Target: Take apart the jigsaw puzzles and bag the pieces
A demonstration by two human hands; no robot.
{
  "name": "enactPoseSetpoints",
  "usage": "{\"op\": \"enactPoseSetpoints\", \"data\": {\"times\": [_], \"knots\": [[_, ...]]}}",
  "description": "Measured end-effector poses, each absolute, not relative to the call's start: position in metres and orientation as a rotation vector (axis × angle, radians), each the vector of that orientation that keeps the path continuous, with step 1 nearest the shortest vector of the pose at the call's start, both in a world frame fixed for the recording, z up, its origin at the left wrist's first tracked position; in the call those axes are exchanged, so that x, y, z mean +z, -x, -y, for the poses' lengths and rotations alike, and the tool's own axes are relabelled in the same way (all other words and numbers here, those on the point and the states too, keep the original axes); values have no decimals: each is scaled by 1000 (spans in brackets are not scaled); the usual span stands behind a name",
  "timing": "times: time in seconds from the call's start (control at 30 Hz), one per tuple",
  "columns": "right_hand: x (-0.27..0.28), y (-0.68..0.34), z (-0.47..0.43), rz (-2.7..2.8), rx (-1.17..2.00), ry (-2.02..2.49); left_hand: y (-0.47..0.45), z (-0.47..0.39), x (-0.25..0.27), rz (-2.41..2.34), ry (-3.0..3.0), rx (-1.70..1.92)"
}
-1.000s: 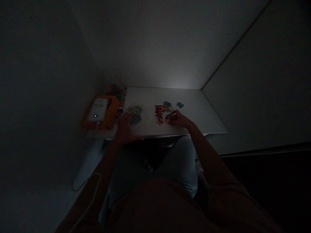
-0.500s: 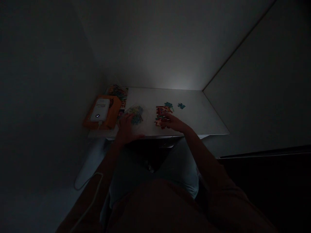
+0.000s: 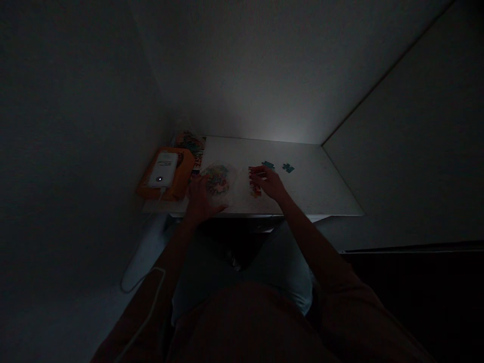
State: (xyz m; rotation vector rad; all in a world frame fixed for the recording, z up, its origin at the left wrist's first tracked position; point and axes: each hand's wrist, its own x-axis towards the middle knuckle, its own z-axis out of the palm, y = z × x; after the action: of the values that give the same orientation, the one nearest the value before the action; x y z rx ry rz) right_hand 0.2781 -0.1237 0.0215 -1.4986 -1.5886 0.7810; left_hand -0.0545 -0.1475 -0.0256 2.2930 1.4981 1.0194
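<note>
My left hand lies with fingers and thumb spread at the near left side of a clear plastic bag of jigsaw puzzle pieces, touching its edge. My right hand is bent over a small joined section of red and cream puzzle. Its thumb and fingers are closed on a puzzle piece at the section's upper part, and the hand hides much of it. Just beyond the fingers is a teal puzzle piece. Another teal piece sits apart to the right.
At the left, a white phone-like device with a cable lies on an orange box. Behind it is a colourful printed picture, partly under clear plastic. The white table meets walls behind and at the right. The light is dim.
My right hand has moved up from the lower part of the joined section to its upper part. The bag's contents look rearranged beside my left hand. The view has shifted slightly.
</note>
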Motion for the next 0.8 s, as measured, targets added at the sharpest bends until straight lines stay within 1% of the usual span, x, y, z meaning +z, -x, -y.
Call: {"op": "enactPoseSetpoints", "data": {"times": [0.13,0.2,0.27,0.37,0.5,0.8], "knots": [[14,-318,114,1556,345,1927,54,148,-26,-1521,-2290,988],[10,-321,106,1516,227,2149,54,148,-25,-1532,-2294,968],[7,-316,97,1485,200,2294,54,148,-23,-1534,-2305,965],[7,-305,83,1534,219,2354,55,148,-22,-1520,-2315,968],[11,-306,69,1552,295,2324,54,149,-22,-1547,-2297,950],[16,-320,59,1410,770,2075,54,148,-24,-1556,-2302,955]]}}
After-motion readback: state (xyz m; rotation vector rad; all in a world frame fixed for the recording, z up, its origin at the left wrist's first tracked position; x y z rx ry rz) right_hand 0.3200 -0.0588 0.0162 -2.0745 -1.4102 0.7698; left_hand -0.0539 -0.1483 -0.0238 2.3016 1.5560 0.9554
